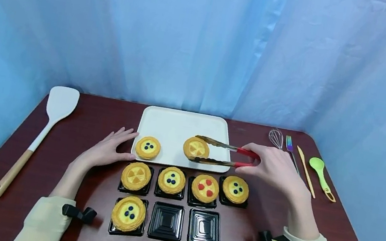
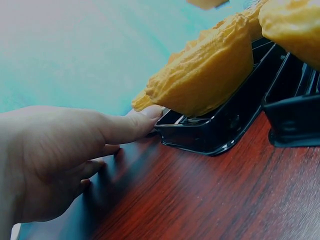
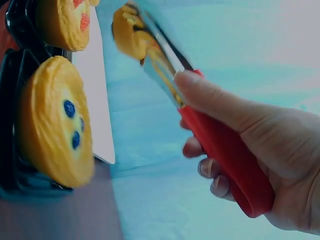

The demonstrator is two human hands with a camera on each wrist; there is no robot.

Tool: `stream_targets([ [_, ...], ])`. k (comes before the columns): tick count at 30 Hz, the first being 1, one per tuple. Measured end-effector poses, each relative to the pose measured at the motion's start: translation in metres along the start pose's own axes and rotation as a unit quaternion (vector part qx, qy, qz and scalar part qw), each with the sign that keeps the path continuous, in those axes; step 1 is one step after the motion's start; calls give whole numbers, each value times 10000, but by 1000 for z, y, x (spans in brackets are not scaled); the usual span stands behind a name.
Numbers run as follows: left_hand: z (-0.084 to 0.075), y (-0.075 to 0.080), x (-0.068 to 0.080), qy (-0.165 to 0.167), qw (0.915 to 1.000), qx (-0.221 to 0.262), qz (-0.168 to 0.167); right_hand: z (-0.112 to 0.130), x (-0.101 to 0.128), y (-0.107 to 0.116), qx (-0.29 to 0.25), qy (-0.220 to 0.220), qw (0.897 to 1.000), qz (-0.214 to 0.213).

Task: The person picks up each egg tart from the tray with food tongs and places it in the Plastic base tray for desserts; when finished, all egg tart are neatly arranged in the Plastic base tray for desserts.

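My right hand (image 1: 273, 167) holds tongs (image 1: 221, 154) around a tart (image 1: 196, 147) over the tray (image 1: 177, 124); my left hand (image 1: 106, 151) rests left of it, filled cups (image 1: 183, 184) in front

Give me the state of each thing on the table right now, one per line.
right hand: grips the tongs
tongs: closed on a tart
gripped tart: over the tray
left hand: open, at the tray's left edge
white tray: holds one blueberry tart
black cups, back row: all four filled
front row: left cup filled, two empty cups
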State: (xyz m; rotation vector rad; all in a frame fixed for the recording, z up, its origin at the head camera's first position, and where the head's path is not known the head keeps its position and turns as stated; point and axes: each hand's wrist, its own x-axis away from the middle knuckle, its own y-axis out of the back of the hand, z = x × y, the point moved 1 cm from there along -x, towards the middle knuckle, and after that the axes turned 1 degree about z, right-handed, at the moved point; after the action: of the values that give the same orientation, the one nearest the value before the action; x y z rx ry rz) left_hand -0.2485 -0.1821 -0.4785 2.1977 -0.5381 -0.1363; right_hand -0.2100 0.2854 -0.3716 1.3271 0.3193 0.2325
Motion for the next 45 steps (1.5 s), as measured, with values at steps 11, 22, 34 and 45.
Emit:
stream_targets([
  [11, 2, 7, 4, 42, 10000, 1, 40, 31, 19, 21, 48, 1548, 9879, 129],
  [22, -1, 6, 0, 47, 10000, 26, 34, 48, 27, 7, 57, 2511, 9651, 739],
  [34, -4, 7, 0, 62, 10000, 10, 49, 55, 28, -11, 253, 2478, 9604, 1250],
  [45, -6, 7, 0, 108, 9999, -16, 54, 54, 28, -17, 281, 2440, 9615, 1230],
])
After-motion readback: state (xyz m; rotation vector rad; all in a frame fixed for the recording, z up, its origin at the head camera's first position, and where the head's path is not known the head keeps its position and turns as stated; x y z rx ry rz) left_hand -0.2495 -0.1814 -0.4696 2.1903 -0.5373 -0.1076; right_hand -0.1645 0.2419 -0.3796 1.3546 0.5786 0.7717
